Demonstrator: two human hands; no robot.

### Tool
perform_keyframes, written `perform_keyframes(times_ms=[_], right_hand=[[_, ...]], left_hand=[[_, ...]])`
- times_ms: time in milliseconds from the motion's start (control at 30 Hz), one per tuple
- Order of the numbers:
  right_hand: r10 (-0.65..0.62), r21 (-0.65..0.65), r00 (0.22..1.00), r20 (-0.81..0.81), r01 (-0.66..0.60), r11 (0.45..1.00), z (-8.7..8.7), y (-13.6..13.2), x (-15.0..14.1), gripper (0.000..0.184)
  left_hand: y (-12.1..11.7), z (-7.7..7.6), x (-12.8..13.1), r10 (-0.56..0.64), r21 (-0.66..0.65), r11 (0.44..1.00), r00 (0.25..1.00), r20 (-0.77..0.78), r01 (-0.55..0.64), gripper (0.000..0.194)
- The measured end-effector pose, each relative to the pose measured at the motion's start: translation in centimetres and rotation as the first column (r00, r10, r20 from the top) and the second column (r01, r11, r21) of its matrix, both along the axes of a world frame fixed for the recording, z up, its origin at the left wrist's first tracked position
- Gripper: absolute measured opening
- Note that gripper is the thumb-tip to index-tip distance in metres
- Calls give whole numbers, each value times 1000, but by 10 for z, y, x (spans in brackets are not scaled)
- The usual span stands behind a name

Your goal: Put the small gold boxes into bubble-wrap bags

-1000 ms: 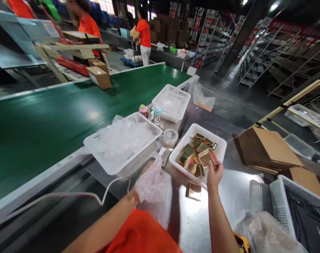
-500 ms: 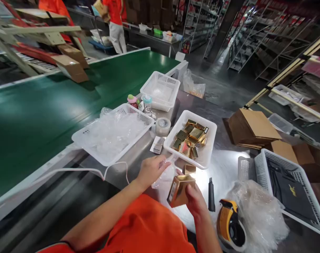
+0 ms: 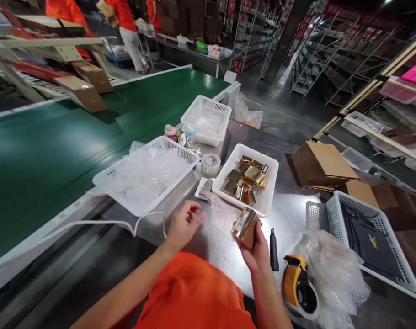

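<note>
My right hand (image 3: 254, 249) grips a shiny gold box (image 3: 245, 228) with a pale label on its upper face, tilted above the steel table. My left hand (image 3: 186, 225) is apart from it, to the left, fingers loosely bent and thumb spread, with nothing in it. Between the hands and the white basket of gold boxes (image 3: 274, 183), a sheet of clear bubble wrap (image 3: 221, 211) lies on the table. Several small gold boxes (image 3: 252, 172) lie jumbled in that basket. A black box cutter (image 3: 273, 251) is just right of my right hand.
A basket of clear plastic wrap (image 3: 136, 208) stands left, beside a tape roll (image 3: 210, 165) and the green conveyor (image 3: 139, 103). At right are an orange tape dispenser (image 3: 293, 278), crumpled plastic (image 3: 331, 265), flat cardboard (image 3: 326, 160) and a basket with a black bag (image 3: 369, 237).
My left hand has let go of the bubble wrap and drawn back left; the wrap now lies flatter on the table. My right hand has raised and turned the gold box.
</note>
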State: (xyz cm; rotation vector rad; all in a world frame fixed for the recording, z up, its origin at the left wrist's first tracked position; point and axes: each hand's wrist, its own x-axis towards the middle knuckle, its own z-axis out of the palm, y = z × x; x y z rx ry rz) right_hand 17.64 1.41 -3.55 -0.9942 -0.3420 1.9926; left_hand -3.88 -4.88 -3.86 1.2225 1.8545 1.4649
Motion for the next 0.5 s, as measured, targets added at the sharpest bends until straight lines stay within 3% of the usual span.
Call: perform_keyframes(times_ms=[100,133,200,267,333,400,433,500], right_hand=[[45,13,999,-4,-45,999,4,-6,-8,47],[61,34,998,12,-61,998,4,-9,-8,49],[64,120,995,78,-73,990,3,-15,-5,50],[70,265,987,147,-108,958,2,-18,4,51],[151,404,967,205,-225,887,5,-18,14,51],[291,482,912,290,-402,779,10,-13,24,51],[339,496,878,338,-473,729,13,-9,28,50],[344,513,845,409,-525,679,17,-1,33,50]], left_hand=[[-13,5,25,-131,161,963,899,-419,215,24],[-15,5,31,-130,189,951,870,-475,246,24],[-14,3,34,-102,217,953,898,-427,212,31],[-7,1,26,-77,184,977,980,-182,111,43],[2,2,13,-97,31,995,980,174,93,48],[11,6,1,-153,-158,950,846,511,268,47],[13,8,-3,-178,-212,894,747,641,395,46],[14,13,-8,-208,-226,775,576,790,590,41]])
